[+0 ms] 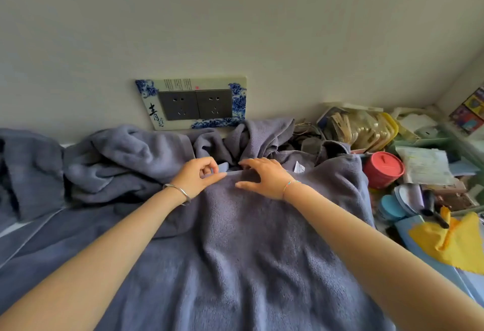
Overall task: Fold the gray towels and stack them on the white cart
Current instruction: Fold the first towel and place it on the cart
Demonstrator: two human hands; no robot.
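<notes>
1. Directly below the wall socket (pixel 191 104), we have both hands side by side at the far hem of the spread gray towel (pixel 248 252).
2. Our left hand (pixel 199 176), under the socket's middle, has its fingers curled. It pinches that hem between thumb and forefinger.
3. Our right hand (pixel 264 177), below and just right of the socket, lies on the same hem. Its fingers are spread and fairly straight, pressing down and clamping nothing.
4. The hands sit near each other but apart, with a short stretch of hem showing between them.
5. That spread towel runs from beneath the socket all the way toward us. It is rumpled with long creases, and both our forearms lie across it.
6. Left of the socket and lower, a heap of crumpled towels (pixel 117 158) is bunched against the wall.
7. Under the socket's lower right corner, a twisted towel (pixel 259 137) stands up just behind our right fingertips.
8. We spot a silver bangle (pixel 178 192) on the left wrist and a thin beaded bracelet (pixel 290 184) on the right.
9. Well to the right of the socket, a red tub (pixel 383 169) sits just beside the spread towel's right edge, in among clutter.
10. Farther right of the socket again, and nearer to us, lies a yellow cloth (pixel 455 244).
</notes>
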